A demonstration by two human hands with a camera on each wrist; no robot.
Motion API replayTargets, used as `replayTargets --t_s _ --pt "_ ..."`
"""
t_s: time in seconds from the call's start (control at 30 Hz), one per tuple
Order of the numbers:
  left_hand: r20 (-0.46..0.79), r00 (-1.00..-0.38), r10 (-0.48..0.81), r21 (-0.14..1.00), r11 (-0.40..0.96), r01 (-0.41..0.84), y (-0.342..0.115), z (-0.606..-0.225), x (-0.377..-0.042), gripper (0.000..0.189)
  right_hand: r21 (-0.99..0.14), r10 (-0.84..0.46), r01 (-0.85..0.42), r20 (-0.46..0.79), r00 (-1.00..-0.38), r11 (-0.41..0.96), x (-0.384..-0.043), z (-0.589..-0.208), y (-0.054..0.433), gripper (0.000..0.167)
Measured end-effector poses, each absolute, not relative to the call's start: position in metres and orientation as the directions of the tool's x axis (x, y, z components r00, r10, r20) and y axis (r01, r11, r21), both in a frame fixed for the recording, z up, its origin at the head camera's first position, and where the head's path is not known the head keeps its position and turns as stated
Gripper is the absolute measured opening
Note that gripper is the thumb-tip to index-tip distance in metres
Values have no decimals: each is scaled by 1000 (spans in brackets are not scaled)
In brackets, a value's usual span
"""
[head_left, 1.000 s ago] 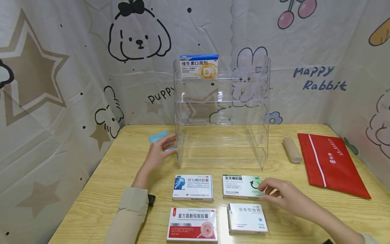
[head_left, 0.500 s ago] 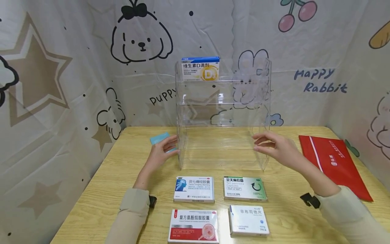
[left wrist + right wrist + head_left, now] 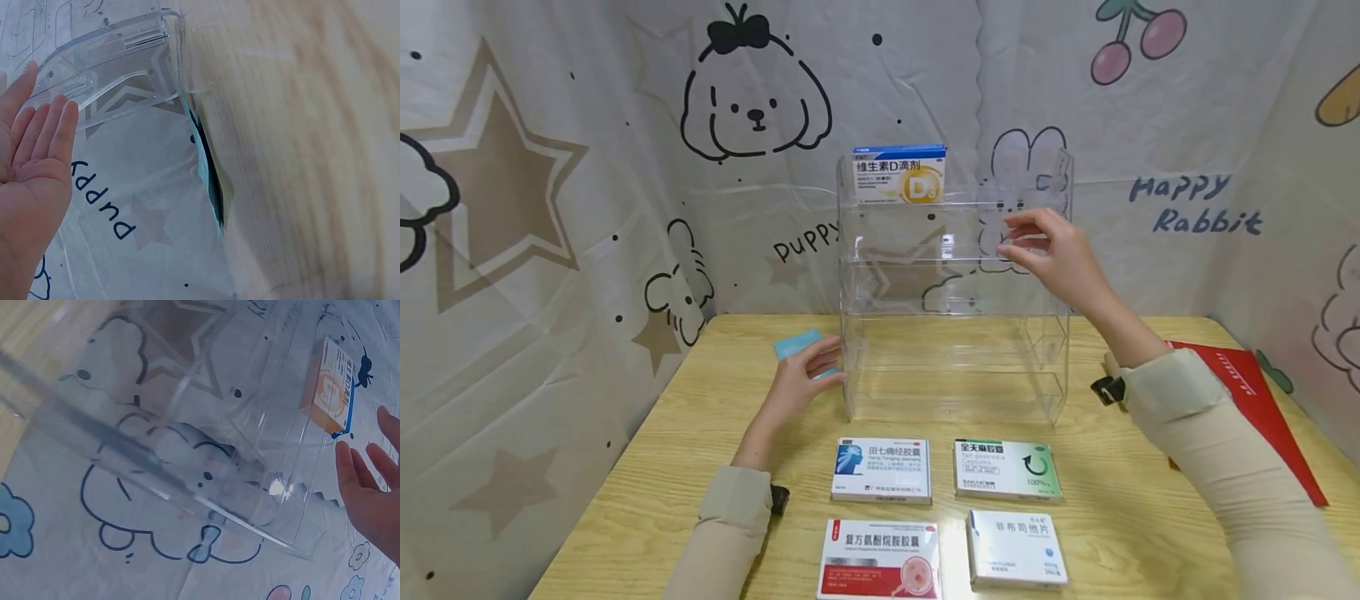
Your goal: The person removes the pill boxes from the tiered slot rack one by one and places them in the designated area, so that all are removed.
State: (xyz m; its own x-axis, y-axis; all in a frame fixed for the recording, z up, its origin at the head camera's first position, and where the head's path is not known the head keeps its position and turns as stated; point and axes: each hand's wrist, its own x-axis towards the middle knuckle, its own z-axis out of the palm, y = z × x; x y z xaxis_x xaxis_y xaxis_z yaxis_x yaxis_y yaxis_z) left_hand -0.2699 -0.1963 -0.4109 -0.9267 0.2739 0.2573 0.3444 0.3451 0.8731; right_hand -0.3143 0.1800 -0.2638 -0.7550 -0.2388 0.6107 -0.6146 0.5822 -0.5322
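Observation:
A clear acrylic tiered rack (image 3: 955, 408) stands on the table. On its top tier, at the left, sits a white, blue and yellow vitamin D box (image 3: 898, 175). My left hand (image 3: 805, 367) is at the rack's lower left side, fingers extended with the tips right at the panel. My right hand (image 3: 1056, 250) hovers before the upper right of the rack, fingers loosely bent and holding nothing. In the right wrist view the vitamin D box (image 3: 331, 387) shows beyond the fingers.
Several medicine boxes lie in front of the rack: a blue-white one (image 3: 882, 475), a green-white one (image 3: 1007, 471), a red-white one (image 3: 880, 558) and a white one (image 3: 1017, 550). A teal packet (image 3: 797, 342) lies behind my left hand; a red pouch (image 3: 1262, 417) lies at right.
My right hand has left the green-white box, passed the rack's lower right side and risen to the upper tiers. My left hand has stayed at the rack's left side.

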Motion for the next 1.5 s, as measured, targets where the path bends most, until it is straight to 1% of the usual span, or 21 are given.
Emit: replayTargets --t_s 0.2,0.43,0.7,0.83,0.93,1.03,1.13,1.27,1.5 --pt "256 -926 279 877 336 344 -196 -411 -269 60 -535 -216 -612 624 -751 582 -338 -239 160 40" --pt "252 -927 277 875 344 341 -196 -411 -269 60 -534 -221 -613 622 -751 582 -365 -218 137 45" --pt "246 -930 272 880 339 332 -197 -412 -268 60 -478 -238 -603 623 -745 638 -394 -205 111 52" --pt "239 -935 263 879 349 323 -197 -411 -269 59 -479 -231 -568 593 -772 669 -403 -201 101 57" --pt "237 -936 261 877 357 321 -197 -410 -269 60 -495 -229 -532 547 -805 687 -406 -202 97 57" --pt "240 -934 266 874 360 327 -197 -410 -269 60 -507 -230 -520 527 -818 688 -408 -204 96 57" --pt "238 -934 266 870 369 327 -197 -410 -268 60 -513 -234 -524 525 -818 680 -408 -204 96 55" --pt "231 -938 258 870 377 318 -197 -410 -269 59 -517 -235 -537 538 -810 666 -409 -203 94 51" --pt "240 -932 271 873 360 329 -197 -411 -269 60 -523 -203 -565 594 -779 638 -411 -201 89 38"
